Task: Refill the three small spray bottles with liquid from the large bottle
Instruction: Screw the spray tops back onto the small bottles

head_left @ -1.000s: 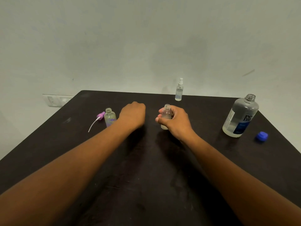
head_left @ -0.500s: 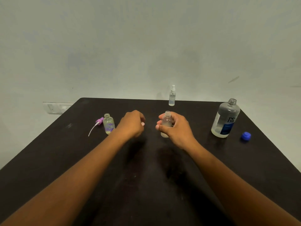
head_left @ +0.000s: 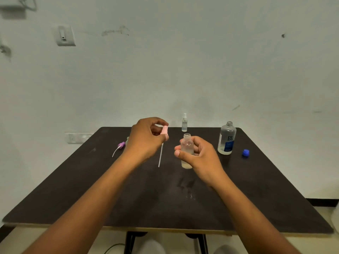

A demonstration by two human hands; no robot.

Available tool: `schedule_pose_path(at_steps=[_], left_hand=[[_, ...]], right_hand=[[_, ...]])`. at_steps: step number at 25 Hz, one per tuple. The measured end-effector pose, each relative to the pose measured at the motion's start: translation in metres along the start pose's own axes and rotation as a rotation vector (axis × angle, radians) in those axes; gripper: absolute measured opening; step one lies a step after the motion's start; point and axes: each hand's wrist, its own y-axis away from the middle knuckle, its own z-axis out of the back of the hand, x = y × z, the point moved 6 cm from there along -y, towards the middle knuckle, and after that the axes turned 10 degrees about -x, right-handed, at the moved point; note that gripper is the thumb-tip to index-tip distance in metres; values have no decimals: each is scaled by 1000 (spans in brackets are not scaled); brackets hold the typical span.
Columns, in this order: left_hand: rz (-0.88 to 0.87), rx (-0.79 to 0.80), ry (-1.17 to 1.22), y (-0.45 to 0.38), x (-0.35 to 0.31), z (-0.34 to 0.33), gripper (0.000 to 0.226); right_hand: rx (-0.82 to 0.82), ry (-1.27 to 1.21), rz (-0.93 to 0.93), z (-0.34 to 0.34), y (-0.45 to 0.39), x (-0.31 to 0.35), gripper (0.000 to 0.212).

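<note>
a: where is the small bottle?
b: the right hand grips it upright above the table, its open neck up

a: and the left hand?
b: it pinches the pink spray cap, its tube hanging down. the big bottle, uncapped at right, reads "renu"

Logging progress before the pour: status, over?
Left hand pinches pink sprayer, lifted clear. Right hand grips open small bottle. Large bottle uncapped, path clear.
</note>
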Motion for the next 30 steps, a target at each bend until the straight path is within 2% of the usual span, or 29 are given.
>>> schedule_pose_path(at_steps=[6,13,18,30], left_hand=[[-206,-116,148,19,-89,51,31],[-402,-227,233,26,-153,79,36],[-405,-238,233,30,-152,71,36],[-273,-134,267,61,-113,42,33]], right_hand=[[-39,-49,81,13,41,60,30],[-39,7,99,7,57,78,33],[4,-31,107,3,61,86,32],[5,-118,161,11,52,95,29]])
